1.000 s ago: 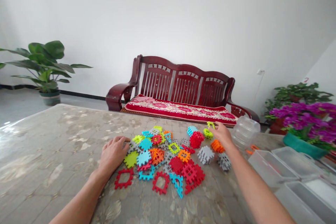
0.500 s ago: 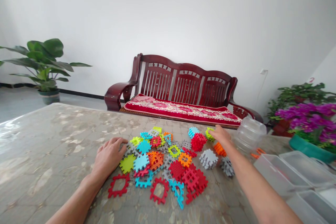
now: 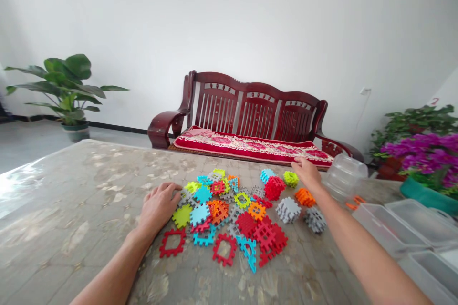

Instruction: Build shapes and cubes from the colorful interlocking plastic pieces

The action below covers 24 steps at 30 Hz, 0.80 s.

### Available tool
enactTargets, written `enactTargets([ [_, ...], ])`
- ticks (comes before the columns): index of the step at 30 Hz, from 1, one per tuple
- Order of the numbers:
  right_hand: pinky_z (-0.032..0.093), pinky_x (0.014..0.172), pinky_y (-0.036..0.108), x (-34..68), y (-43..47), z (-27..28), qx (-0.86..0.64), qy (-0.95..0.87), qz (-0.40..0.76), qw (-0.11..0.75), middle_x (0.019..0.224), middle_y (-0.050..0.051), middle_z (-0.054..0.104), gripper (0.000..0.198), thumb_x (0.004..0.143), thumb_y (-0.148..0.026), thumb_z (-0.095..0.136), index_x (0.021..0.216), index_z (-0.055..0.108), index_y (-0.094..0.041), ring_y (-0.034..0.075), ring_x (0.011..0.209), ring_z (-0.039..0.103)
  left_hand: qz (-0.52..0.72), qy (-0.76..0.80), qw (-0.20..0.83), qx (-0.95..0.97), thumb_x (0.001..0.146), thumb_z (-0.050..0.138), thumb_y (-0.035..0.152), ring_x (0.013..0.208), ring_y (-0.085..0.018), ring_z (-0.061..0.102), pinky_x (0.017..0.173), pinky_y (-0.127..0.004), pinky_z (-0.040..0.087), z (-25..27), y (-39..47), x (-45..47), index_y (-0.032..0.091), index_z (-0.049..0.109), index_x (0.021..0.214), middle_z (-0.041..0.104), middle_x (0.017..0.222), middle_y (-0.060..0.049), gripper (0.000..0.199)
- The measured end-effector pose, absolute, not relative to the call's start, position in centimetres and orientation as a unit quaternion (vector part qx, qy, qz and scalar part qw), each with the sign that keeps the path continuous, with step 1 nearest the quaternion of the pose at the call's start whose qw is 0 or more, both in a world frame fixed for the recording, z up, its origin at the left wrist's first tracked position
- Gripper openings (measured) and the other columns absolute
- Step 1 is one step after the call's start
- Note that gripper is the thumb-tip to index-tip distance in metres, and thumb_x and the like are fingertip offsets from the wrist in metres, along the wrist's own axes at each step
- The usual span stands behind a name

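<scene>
My left hand (image 3: 161, 205) lies flat on the table at the left edge of a loose pile of notched plastic building tiles, its fingers stretched out by a lime-green tile (image 3: 182, 216). Nothing is in it. My right hand (image 3: 307, 171) is above the far side of the table, with fingers reaching forward and no tile visible in them. Just left of it stands a lime-green stack of tiles (image 3: 291, 179). Nearby are stacks in orange (image 3: 305, 197), red (image 3: 275, 188), light blue (image 3: 267, 175), light grey (image 3: 288, 210) and dark grey (image 3: 315, 219).
Clear plastic containers (image 3: 381, 228) stand on the right, with a rounded clear one (image 3: 345, 177) farther back. Orange pieces (image 3: 355, 202) lie between them. A teal planter (image 3: 425, 195) holds purple flowers. Beyond the table is a wooden bench (image 3: 255, 109).
My right hand has lifted away from the lime-green stack, up and to the right of it, baring the stack. My left hand still rests by the pile. The view has shifted slightly.
</scene>
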State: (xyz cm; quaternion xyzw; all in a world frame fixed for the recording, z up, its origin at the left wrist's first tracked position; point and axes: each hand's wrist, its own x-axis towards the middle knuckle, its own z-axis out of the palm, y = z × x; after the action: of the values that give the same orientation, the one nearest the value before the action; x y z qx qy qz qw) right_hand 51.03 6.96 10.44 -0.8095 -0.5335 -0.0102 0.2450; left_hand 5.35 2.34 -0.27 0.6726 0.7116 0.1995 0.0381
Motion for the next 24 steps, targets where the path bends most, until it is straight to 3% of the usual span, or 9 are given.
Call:
enactTargets([
  [3, 0.051, 0.084, 0.031, 47.0, 5.1, 10.1, -0.683, -0.635, 0.024, 0.361, 0.102, 0.005, 0.076, 0.036, 0.085, -0.032, 0.051, 0.114, 0.068, -0.021, 0.021, 0.093, 0.069, 0.2, 0.708, 0.041, 0.676, 0.09, 0.039, 0.036, 0.119, -0.028, 0.057, 0.101, -0.045, 0.04, -0.1, 2.2, 5.5, 0.029, 0.068, 0.111, 0.064, 0.129, -0.005, 0.037],
  [5, 0.052, 0.078, 0.029, 43.8, 3.4, 9.4, -0.614, -0.696, 0.079, 0.364, 0.094, 0.004, 0.076, 0.033, 0.083, -0.032, 0.054, 0.109, 0.071, -0.021, 0.02, 0.085, 0.07, 0.2, 0.706, 0.042, 0.678, 0.09, 0.039, 0.037, 0.12, -0.028, 0.056, 0.101, -0.046, 0.04, 0.1, 2.1, 5.6, 0.03, 0.069, 0.111, 0.064, 0.129, -0.004, 0.037],
  [10, 0.051, 0.08, 0.03, 38.0, 0.5, 7.0, -0.607, -0.759, 0.127, 0.197, 0.103, 0.007, 0.076, 0.031, 0.08, -0.027, 0.059, 0.108, 0.071, -0.021, 0.022, 0.092, 0.07, 0.202, 0.703, 0.044, 0.681, 0.09, 0.04, 0.037, 0.121, -0.028, 0.056, 0.101, -0.046, 0.04, 0.3, 1.9, 5.7, 0.032, 0.069, 0.11, 0.064, 0.129, -0.003, 0.036],
  [14, 0.049, 0.082, 0.036, 35.8, 0.2, 6.2, -0.651, -0.751, 0.068, 0.088, 0.111, 0.012, 0.073, 0.043, 0.081, -0.042, 0.06, 0.118, 0.066, -0.02, 0.03, 0.104, 0.067, 0.207, 0.702, 0.049, 0.679, 0.09, 0.041, 0.037, 0.12, -0.028, 0.056, 0.102, -0.045, 0.039, 0.3, 1.9, 5.7, 0.031, 0.069, 0.11, 0.064, 0.129, -0.003, 0.036],
  [17, 0.049, 0.084, 0.039, 34.5, 0.5, 6.2, -0.659, -0.75, 0.045, 0.049, 0.115, 0.015, 0.071, 0.047, 0.079, -0.047, 0.061, 0.116, 0.065, -0.019, 0.033, 0.108, 0.064, 0.209, 0.705, 0.05, 0.677, 0.089, 0.041, 0.037, 0.12, -0.028, 0.056, 0.102, -0.046, 0.039, 0.3, 1.9, 5.7, 0.032, 0.07, 0.11, 0.064, 0.129, -0.003, 0.035],
  [24, 0.048, 0.085, 0.036, 33.4, 1.2, 5.8, -0.673, -0.738, 0.032, 0.031, 0.118, 0.012, 0.071, 0.042, 0.079, -0.024, 0.057, 0.12, 0.065, -0.021, 0.03, 0.11, 0.065, 0.206, 0.706, 0.049, 0.676, 0.09, 0.04, 0.037, 0.121, -0.028, 0.056, 0.102, -0.046, 0.039, 0.4, 1.9, 5.8, 0.03, 0.069, 0.111, 0.063, 0.13, -0.004, 0.036],
])
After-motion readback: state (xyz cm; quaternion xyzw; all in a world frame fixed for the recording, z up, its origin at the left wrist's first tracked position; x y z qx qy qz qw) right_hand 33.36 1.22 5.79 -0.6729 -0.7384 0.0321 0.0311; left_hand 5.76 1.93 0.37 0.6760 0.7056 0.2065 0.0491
